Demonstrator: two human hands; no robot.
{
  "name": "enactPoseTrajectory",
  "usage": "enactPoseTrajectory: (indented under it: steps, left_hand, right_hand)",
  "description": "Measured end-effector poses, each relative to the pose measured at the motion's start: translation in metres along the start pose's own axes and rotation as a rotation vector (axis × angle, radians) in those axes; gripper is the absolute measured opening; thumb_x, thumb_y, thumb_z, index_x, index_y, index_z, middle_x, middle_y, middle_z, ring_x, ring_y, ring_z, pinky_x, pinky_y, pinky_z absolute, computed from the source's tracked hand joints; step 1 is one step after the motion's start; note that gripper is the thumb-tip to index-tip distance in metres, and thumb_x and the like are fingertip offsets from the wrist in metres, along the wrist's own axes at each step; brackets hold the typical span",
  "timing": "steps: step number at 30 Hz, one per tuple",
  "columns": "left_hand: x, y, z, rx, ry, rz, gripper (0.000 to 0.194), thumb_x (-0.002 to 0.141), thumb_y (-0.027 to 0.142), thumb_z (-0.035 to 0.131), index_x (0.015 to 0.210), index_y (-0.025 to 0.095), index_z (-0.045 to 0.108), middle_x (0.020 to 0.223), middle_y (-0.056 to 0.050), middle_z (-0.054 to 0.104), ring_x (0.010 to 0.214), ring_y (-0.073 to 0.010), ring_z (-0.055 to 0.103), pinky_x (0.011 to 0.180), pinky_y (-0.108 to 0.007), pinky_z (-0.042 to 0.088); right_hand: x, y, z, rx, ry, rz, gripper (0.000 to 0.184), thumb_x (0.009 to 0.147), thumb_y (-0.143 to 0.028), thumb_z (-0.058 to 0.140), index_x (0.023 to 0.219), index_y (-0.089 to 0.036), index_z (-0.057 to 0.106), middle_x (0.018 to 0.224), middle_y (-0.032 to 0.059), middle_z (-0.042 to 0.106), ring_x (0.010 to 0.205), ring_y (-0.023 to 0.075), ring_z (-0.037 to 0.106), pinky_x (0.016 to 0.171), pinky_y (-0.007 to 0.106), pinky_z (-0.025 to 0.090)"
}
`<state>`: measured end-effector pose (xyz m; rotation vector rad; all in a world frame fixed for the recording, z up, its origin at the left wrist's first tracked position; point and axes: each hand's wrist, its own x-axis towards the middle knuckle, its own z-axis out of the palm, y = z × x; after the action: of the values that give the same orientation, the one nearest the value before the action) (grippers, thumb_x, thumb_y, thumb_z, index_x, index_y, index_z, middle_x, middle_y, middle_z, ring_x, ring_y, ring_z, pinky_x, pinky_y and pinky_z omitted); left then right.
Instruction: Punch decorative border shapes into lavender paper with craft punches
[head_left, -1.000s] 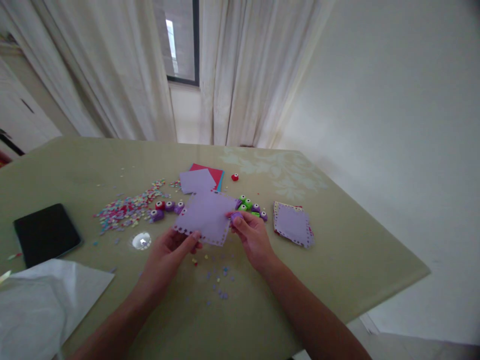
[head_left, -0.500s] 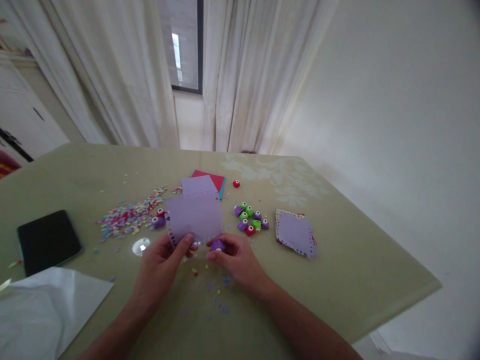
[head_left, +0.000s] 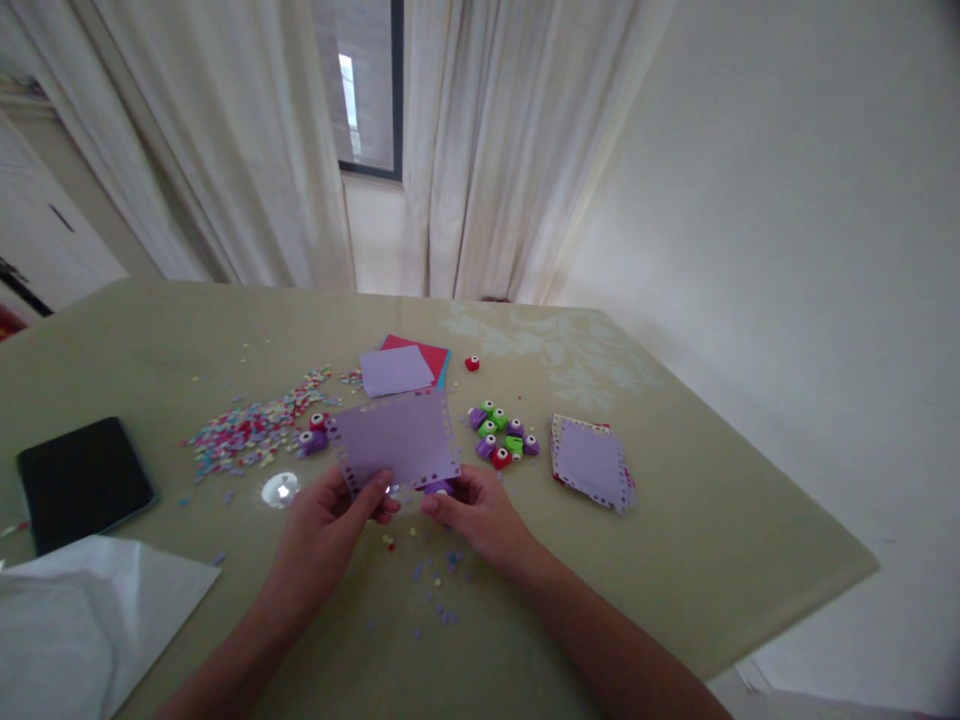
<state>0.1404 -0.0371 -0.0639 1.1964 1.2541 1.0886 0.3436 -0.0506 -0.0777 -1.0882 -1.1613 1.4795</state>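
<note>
My left hand [head_left: 330, 525] pinches the lower left edge of a lilac paper card [head_left: 397, 435], thumb in front, holding it tilted above the table. Small punched holes run along the card's sides. In my right hand [head_left: 484, 515] is a small purple craft punch [head_left: 436, 488], gripped between thumb and fingers at the card's lower right edge; the card and fingers partly cover it. Below my hands, tiny paper bits [head_left: 442, 610] lie scattered.
Several coloured punches [head_left: 501, 435] cluster right of the card, beside a stack of hole-edged cards [head_left: 592, 465]. Plain lilac paper [head_left: 395, 371] lies behind. Leftward are a confetti pile [head_left: 247, 430], a black tablet-like slab [head_left: 86, 485] and a white sheet [head_left: 150, 590].
The card has tilted and turned slightly, its right side now showing a clear row of holes. My right hand and the punch have shifted a little rightward along the lower edge.
</note>
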Motion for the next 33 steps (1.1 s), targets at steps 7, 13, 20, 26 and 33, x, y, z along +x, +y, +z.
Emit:
enactPoseTrajectory:
  steps: [7,13,20,26,33]
  left_hand:
    - [-0.0004,0.0021,0.0017,0.0,0.008,-0.017,0.044,0.076,0.061,0.087,0.091,0.021,0.074,0.068,-0.003,0.081,0.065,-0.0236,0.075,0.064,-0.031,0.06]
    - [-0.0001,-0.0009,0.001,0.009,0.018,-0.003,0.043,0.077,0.061,0.087,0.089,0.021,0.074,0.069,-0.003,0.081,0.065,-0.0231,0.075,0.065,-0.031,0.061]
    - [0.0008,-0.0032,0.0018,0.013,0.006,0.01,0.044,0.076,0.061,0.086,0.087,0.021,0.074,0.065,-0.001,0.079,0.063,-0.0228,0.075,0.063,-0.03,0.061]
    - [0.0004,-0.0024,0.0024,0.031,0.035,0.014,0.041,0.077,0.06,0.085,0.086,0.021,0.073,0.066,-0.002,0.08,0.063,-0.023,0.076,0.062,-0.03,0.061]
    - [-0.0014,-0.0014,0.0045,0.032,0.005,0.004,0.036,0.077,0.054,0.083,0.089,0.021,0.074,0.065,-0.002,0.08,0.062,-0.0237,0.076,0.059,-0.03,0.062]
  right_hand:
    - [0.0004,-0.0026,-0.0057,0.002,0.055,-0.038,0.051,0.069,-0.065,0.094,0.079,-0.018,0.074,0.066,-0.004,0.054,0.061,0.0118,0.043,0.058,0.026,0.034]
    - [-0.0021,-0.0032,-0.0016,-0.025,0.01,0.037,0.05,0.064,-0.057,0.099,0.09,-0.019,0.079,0.075,-0.0011,0.067,0.066,0.0142,0.052,0.065,0.028,0.042]
    - [0.0003,-0.0004,-0.0064,-0.001,0.059,-0.023,0.051,0.069,-0.062,0.095,0.087,-0.018,0.077,0.075,-0.0004,0.064,0.069,0.0147,0.051,0.065,0.027,0.041]
    - [-0.0019,-0.0004,-0.0048,0.012,-0.019,-0.001,0.042,0.068,-0.049,0.098,0.09,-0.018,0.079,0.075,-0.0015,0.062,0.067,0.0132,0.048,0.063,0.026,0.039]
    - [-0.0014,-0.0072,-0.0009,0.076,-0.023,-0.039,0.041,0.068,-0.049,0.097,0.091,-0.019,0.08,0.078,-0.0004,0.067,0.068,0.0147,0.052,0.069,0.029,0.045]
